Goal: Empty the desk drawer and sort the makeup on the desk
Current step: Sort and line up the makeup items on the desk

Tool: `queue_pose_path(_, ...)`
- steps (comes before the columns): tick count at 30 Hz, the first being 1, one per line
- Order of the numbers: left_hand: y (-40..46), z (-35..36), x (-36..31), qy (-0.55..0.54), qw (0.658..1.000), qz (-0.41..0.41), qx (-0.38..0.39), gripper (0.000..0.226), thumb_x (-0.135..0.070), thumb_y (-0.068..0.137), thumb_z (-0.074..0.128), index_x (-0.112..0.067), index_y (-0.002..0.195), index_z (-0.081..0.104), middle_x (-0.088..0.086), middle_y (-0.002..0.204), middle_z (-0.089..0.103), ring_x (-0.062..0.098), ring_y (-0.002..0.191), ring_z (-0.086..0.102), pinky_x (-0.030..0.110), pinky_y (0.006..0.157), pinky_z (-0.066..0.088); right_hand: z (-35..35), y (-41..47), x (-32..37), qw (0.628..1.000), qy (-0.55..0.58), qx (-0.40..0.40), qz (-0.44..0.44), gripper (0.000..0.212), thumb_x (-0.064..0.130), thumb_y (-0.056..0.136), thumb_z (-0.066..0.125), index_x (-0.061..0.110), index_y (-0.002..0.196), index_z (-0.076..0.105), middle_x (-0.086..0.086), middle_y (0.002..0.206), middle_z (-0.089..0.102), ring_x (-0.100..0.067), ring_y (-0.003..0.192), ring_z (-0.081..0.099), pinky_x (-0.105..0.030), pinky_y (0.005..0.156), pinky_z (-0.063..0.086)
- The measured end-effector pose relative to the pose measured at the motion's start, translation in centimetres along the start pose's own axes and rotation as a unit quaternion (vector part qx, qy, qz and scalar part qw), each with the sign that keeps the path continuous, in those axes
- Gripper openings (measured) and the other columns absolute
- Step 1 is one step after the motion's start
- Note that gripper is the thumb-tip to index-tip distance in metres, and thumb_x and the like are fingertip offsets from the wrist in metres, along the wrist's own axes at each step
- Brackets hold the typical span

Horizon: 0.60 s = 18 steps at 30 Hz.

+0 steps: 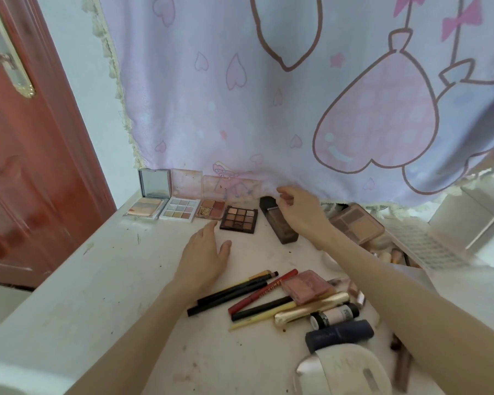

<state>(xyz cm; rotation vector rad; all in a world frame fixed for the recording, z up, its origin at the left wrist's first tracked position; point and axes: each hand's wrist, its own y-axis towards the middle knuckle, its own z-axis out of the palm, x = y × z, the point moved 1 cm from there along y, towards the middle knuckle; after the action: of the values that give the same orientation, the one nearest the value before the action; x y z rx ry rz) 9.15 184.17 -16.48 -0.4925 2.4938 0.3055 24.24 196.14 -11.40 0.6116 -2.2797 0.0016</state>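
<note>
While flat on the desk [103, 269], foundation bottle [283, 223], cap end toward the curtain [240, 95].

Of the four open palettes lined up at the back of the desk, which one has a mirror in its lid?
The leftmost palette, nearest the door. Its raised lid holds a grey mirror; the other three have pinkish, clear or no visible lids.

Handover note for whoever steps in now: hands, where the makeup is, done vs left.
Left hand: open, flat on the desk, holding nothing.
Right hand: fingers loosely curled above the brown bottle; grip unclear.
Done: four open palettes lined up along the curtain.
Left: pencils, pink compact, gold tube, small bottles lie mixed near the front; another palette and items sit unsorted on the right.
</note>
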Motion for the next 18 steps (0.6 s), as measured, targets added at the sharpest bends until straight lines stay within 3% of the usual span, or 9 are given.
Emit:
queue_pose_path(3, -1.8, -0.6, 0.0, 0.100, 0.992, 0.025, 0.066, 0.049, -0.035, 0.098, 0.034, -0.012, 0.141, 0.033, 0.006, 0.151, 0.028, 0.018, 0.138, 0.024, 0.033, 0.113, 0.015, -1.9, -2.7, -0.5, 0.999, -0.035, 0.024, -0.016, 0.037, 0.017, 0.098, 0.044, 0.011, 0.133, 0.050, -0.007, 0.133, 0.055, -0.019, 0.122, 0.050, -0.024, 0.101, 0.033)
queue_pose_path(7, -4.0, -1.2, -0.5, 0.118, 0.982, 0.032, 0.142, 0.047, -0.037, 0.100, 0.023, -0.017, 0.141, 0.034, 0.002, 0.154, 0.020, 0.015, 0.141, 0.014, 0.043, 0.115, 0.006, -3.8, -6.2, -1.6, 0.996, -0.071, 0.042, -0.029, 0.032, 0.018, 0.096, 0.048, 0.015, 0.126, 0.058, -0.002, 0.125, 0.061, -0.016, 0.113, 0.055, -0.019, 0.093, 0.035)
queue_pose_path(10, -5.3, -0.6, -1.3, 0.153, 0.972, 0.067, 0.163, 0.049, -0.041, 0.099, 0.021, -0.021, 0.144, 0.026, 0.000, 0.155, 0.017, 0.014, 0.142, 0.009, 0.046, 0.115, 0.005, -4.3, -8.6, -2.3, 0.992, -0.084, 0.084, -0.036, 0.033, 0.024, 0.094, 0.053, 0.018, 0.126, 0.058, 0.002, 0.127, 0.060, -0.010, 0.112, 0.054, -0.016, 0.093, 0.034)
queue_pose_path(14, -6.6, 0.6, -1.6, 0.216, 0.959, 0.078, 0.166, 0.055, -0.048, 0.098, 0.012, -0.027, 0.148, 0.007, -0.005, 0.157, -0.003, 0.017, 0.144, -0.008, 0.046, 0.116, -0.004, -4.2, -11.0, -2.3, 0.958, -0.163, 0.227, -0.059, 0.048, 0.038, 0.090, 0.056, 0.020, 0.134, 0.049, 0.005, 0.135, 0.051, -0.011, 0.124, 0.045, -0.021, 0.098, 0.031)
queue_pose_path(18, -6.9, 1.0, -1.5, 0.225, 0.962, 0.080, 0.131, 0.051, -0.045, 0.098, 0.010, -0.031, 0.148, 0.007, -0.007, 0.157, -0.003, 0.015, 0.144, -0.007, 0.044, 0.116, -0.003, -4.3, -11.5, -2.1, 0.938, -0.195, 0.279, -0.060, 0.055, 0.030, 0.091, 0.055, 0.017, 0.142, 0.037, 0.000, 0.142, 0.043, -0.013, 0.128, 0.040, -0.019, 0.098, 0.028)
